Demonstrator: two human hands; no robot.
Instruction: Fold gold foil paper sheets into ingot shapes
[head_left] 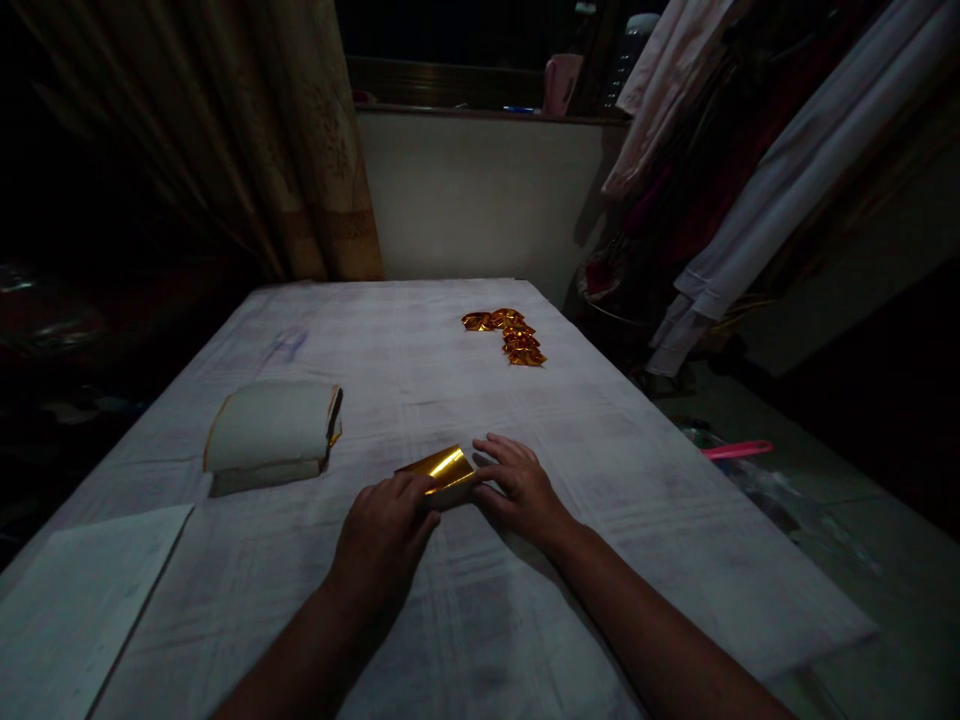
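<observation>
A small sheet of shiny gold foil paper (442, 466) lies on the white table (420, 380) in front of me, partly folded. My left hand (386, 535) presses on its near left edge with fingers curled over the paper. My right hand (521, 488) rests at its right end, fingers flat and together, touching the foil. Farther back on the table lies a cluster of several folded gold foil pieces (510, 335).
A stack of pale paper sheets with gold edges (271, 435) sits left of my hands. A white sheet (82, 600) lies at the near left corner. Curtains hang at back left, clothes at right. A pink object (736, 449) lies on the floor.
</observation>
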